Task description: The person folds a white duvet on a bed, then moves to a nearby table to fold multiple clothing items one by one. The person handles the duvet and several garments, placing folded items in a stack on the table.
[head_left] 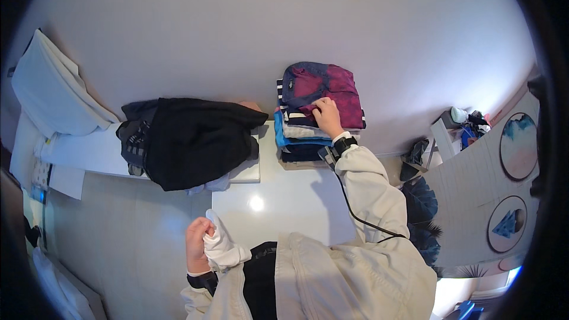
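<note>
My right hand reaches to the top of a stack of folded clothes, its curled fingers closed on the front of a purple-and-navy shirt. That shirt lies folded with its collar toward the wall. My left hand is closed in a fist near my body, gripping a bunched white cloth. Part of the cloth is hidden behind the fingers, and I cannot make out its kind.
The stack stands at the far end of a glossy white table. Left of it, a black garment lies heaped over darker clothes on a white surface. A white pillow leans at the far left. A striped ironing-board-like surface with round pictures lies right.
</note>
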Available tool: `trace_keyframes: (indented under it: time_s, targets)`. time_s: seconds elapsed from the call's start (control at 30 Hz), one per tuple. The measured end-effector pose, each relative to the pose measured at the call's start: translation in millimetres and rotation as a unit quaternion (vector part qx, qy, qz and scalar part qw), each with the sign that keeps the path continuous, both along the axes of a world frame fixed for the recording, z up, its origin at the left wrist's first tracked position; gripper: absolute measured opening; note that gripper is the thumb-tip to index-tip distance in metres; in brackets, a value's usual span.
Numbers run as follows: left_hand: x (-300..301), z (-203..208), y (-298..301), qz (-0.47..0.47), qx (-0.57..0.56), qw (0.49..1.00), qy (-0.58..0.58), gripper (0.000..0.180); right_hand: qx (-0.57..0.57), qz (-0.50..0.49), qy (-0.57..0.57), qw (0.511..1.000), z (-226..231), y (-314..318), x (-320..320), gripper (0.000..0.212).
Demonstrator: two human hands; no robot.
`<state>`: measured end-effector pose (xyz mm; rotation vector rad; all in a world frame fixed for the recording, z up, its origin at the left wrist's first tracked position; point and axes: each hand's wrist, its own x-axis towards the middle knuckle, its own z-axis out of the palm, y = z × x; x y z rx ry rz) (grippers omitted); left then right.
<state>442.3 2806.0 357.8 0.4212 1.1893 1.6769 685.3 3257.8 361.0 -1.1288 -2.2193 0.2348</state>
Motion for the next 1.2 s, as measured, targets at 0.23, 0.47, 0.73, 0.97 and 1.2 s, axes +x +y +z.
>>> trace_keyframes:
  time_s: [0.23,0.47,0.73,0.97,1.2]
  targets:
    - [-1.1,20.1,11.1,0.005,0.018,0.996,0.082,0.015,-0.117,0.081,0.252,0.957,2.8,-29.5,4.5,0.020]
    - [17.8,70.0,38.5,-0.065,0.079,0.972,0.210,0.024,-0.356,0.266,0.421,0.791,82.9,-136.3,6.1,0.020]
    - [47.3,42.0,73.1,-0.325,-0.003,0.922,0.211,0.053,-0.644,0.325,0.574,0.388,40.5,-231.1,-16.0,0.026]
    - [84.3,-8.0,42.5,-0.077,-0.023,0.962,-0.262,0.051,-0.583,0.447,0.334,0.590,28.2,-268.1,-36.1,0.021]
    - [59.5,-27.4,4.5,-0.117,-0.023,0.992,-0.049,0.046,-0.509,0.660,0.035,0.551,50.2,-292.6,-55.0,0.009]
